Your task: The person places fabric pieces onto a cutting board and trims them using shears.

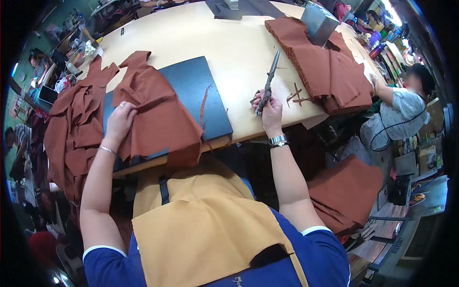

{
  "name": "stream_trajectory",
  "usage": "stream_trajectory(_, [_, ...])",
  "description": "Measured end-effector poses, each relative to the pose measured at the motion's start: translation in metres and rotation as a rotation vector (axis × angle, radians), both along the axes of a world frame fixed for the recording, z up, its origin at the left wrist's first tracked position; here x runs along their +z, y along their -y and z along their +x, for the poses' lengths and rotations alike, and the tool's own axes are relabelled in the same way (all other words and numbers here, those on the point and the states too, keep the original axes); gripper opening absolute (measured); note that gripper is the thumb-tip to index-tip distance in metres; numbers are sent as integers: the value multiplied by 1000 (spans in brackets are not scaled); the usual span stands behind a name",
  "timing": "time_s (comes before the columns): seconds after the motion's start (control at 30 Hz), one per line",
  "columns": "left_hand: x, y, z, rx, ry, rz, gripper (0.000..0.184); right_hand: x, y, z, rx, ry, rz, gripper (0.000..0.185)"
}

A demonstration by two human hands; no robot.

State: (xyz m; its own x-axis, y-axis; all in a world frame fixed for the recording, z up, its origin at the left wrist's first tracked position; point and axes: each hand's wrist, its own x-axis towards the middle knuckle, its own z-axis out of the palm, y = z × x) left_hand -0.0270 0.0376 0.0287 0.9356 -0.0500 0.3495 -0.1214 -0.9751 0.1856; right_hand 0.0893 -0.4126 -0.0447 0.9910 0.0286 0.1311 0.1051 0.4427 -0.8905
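My left hand (120, 120) pinches a rust-brown fabric piece (158, 112), which lies partly over a dark blue board (193, 79) and hangs at the table's front edge. To its left lies a crumpled heap of the same rust fabric (79, 119). My right hand (271, 111) is closed around the wrapped handles of scissors (272, 74), whose blades are together and point away from me. Narrow rust scraps (297, 95) lie right of the scissors, and a thin strip (204, 103) rests on the board.
On the pale table (234, 43), a thick rust fabric stack (325, 71) stands at the right under a metal block (319, 23). Another person (399, 105) sits beyond it. More rust fabric (346, 193) lies below the table, to my right.
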Motion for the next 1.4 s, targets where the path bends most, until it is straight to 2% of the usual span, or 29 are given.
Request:
stream_trajectory(0.03, [2,-16,9,-8,18,9,15,3,-2,-1,-8,-21,-14,24])
stream_trajectory(0.1, [21,-51,24,283,58,-24,19,5,-3,-3,-14,-11,-7,24])
stream_trajectory(0.17, [15,-143,41,395,281,-115,25,4,-2,-2,-13,22,-40,24])
stream_trajectory(0.2, [35,-141,34,632,299,-40,28,4,-1,-3,-12,14,-43,24])
stream_trajectory(0.23, [27,-162,38,749,440,17,38,4,-1,-3,-12,7,-45,24])
stream_trajectory(0.3, [25,-148,48,502,505,40,42,6,-2,-1,-11,-9,-58,23])
stream_trajectory(0.37, [41,-45,39,288,207,55,52,7,-1,-1,-17,-41,-83,23])
stream_trajectory(0.43, [28,40,27,162,67,193,65,7,-4,-2,-42,-21,-54,24])
stream_trajectory(0.53, [-7,103,35,104,-178,155,76,8,-5,-4,-59,-21,-29,25])
stream_trajectory(0.57, [-14,118,39,123,-291,119,79,9,-6,-4,-63,-22,-20,26])
stream_trajectory(0.67, [-23,140,46,110,-257,73,81,11,-6,-3,-79,-46,-64,26])
stream_trajectory(0.77, [-15,139,36,-119,-318,48,82,5,0,4,5,-58,-24,26])
stream_trajectory(0.87, [-7,96,41,157,-183,184,81,9,-1,1,-36,-93,-58,27])
stream_trajectory(0.9, [-9,66,47,315,-67,232,83,10,-1,-1,-37,-99,-69,27])
stream_trajectory(0.97, [11,6,43,619,-79,309,91,8,-4,0,-52,-76,-76,27])
stream_trajectory(1.03, [-1,-66,30,738,-17,260,96,2,-1,2,-44,-55,-63,27])
stream_trajectory(1.07, [4,-85,21,785,-79,138,94,7,-5,0,-54,-24,-73,27])
stream_trajectory(1.1, [-7,-120,17,646,-67,-22,84,6,-4,6,-55,-28,-100,27])
stream_trajectory(1.13, [-10,-145,17,584,-154,-45,67,20,-5,10,-31,-119,-219,23])
stream_trajectory(1.17, [-22,-171,14,408,-59,28,50,32,-5,13,-1,-220,-336,20])
stream_trajectory(1.2, [-5,-160,9,448,-152,2,36,37,-1,23,53,-303,-475,25])
stream_trajectory(1.23, [-3,-167,10,418,-94,-42,34,39,2,29,50,-352,-559,30])
stream_trajectory(1.3, [-3,-201,15,377,30,-137,31,46,7,42,36,-282,-846,31])
stream_trajectory(1.33, [-15,-252,27,307,194,-182,32,52,8,48,59,-286,-923,30])
stream_trajectory(1.37, [-3,-271,26,505,245,-295,33,57,9,50,84,-289,-1004,30])
stream_trajectory(1.4, [0,-299,23,504,415,-801,34,65,9,49,134,-264,-1078,34])
